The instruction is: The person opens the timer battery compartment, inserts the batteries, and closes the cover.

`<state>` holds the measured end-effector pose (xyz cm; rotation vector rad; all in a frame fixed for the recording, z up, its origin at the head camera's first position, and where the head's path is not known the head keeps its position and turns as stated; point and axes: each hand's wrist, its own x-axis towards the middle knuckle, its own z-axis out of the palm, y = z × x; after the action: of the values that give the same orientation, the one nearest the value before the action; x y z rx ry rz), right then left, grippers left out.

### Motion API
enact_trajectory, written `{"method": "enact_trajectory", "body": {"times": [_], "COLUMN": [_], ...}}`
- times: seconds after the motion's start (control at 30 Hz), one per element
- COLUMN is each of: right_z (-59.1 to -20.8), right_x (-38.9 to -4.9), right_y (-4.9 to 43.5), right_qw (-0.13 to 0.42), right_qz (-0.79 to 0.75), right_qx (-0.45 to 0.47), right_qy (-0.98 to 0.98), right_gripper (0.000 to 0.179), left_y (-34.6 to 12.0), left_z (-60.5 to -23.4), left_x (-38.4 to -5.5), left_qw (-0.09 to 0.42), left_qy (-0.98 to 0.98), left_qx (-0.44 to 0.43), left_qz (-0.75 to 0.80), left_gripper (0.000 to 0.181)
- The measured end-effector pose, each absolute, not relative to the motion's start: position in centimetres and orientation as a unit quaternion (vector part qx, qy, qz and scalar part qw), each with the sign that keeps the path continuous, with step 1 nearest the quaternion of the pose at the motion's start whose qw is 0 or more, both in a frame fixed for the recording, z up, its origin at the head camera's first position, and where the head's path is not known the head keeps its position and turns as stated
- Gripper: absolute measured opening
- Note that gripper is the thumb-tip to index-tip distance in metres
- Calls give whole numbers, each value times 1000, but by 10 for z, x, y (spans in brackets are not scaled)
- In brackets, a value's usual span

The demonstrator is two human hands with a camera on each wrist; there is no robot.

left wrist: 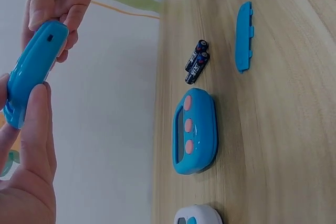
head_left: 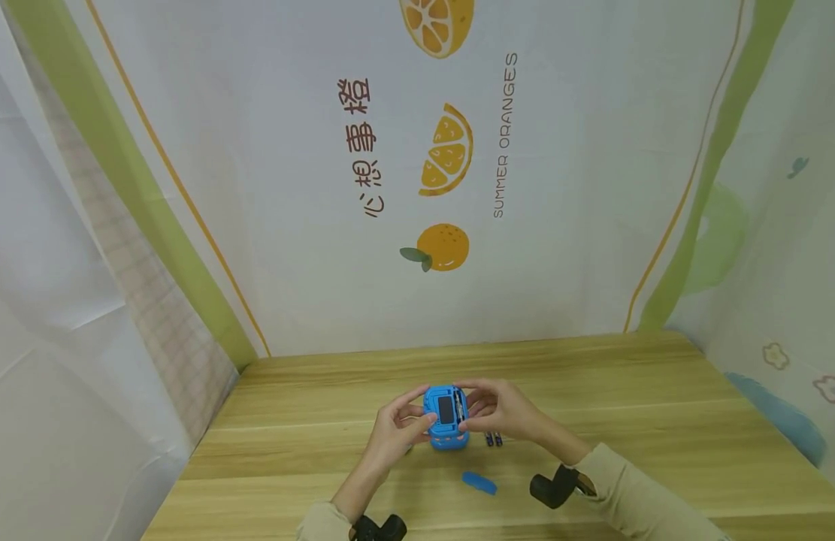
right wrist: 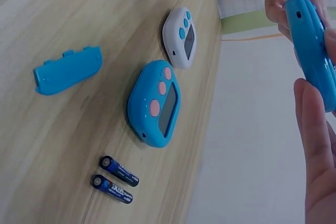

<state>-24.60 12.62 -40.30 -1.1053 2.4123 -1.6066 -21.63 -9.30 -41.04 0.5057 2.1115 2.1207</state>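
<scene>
Both hands hold a blue handheld device [head_left: 432, 402] above the table, its back turned up toward the head camera. A dark rectangle sits in that back, and beside it an uncovered slot [head_left: 460, 406] shows something silvery inside. My left hand [head_left: 398, 428] grips the device's left side between thumb and fingers. On the opposite side my right hand [head_left: 501, 409] pinches the edge beside the slot. Close beneath, on the table, lies another blue device [left wrist: 202, 129] with a screen and three pink buttons. A curved blue cover with small tabs [right wrist: 68, 71] lies apart, nearer the body.
Two dark blue batteries [right wrist: 116, 179] lie side by side on the wooden table [head_left: 309, 421], to the right of the lower blue device. A white device with blue buttons [right wrist: 173, 38] lies on its other side. A printed cloth [head_left: 288, 225] hangs behind the table.
</scene>
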Motion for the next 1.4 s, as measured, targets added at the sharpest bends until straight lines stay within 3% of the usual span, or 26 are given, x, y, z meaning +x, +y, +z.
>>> {"method": "enact_trajectory", "body": {"times": [0.3,0.67,1.1,1.4], "right_z": [-405,-410,-407,-432], "right_x": [-247,-244,-244,-245], "right_y": [125,122,132,143], "right_qw": [18,53,33,99], "right_qz": [-534,-559,-542,-551], "right_qx": [-362,-345,-390,-332], "right_qy": [763,752,744,759], "right_gripper": [55,52,42,31], "left_y": [-90,-88,-92,-97], "left_z": [-412,-412,-413,-405], "left_x": [-216,-215,-215,-213], "left_qw": [43,35,30,22], "left_qy": [692,702,701,704], "left_qx": [160,155,159,146], "left_qz": [703,695,695,694], "left_gripper": [51,50,51,51]}}
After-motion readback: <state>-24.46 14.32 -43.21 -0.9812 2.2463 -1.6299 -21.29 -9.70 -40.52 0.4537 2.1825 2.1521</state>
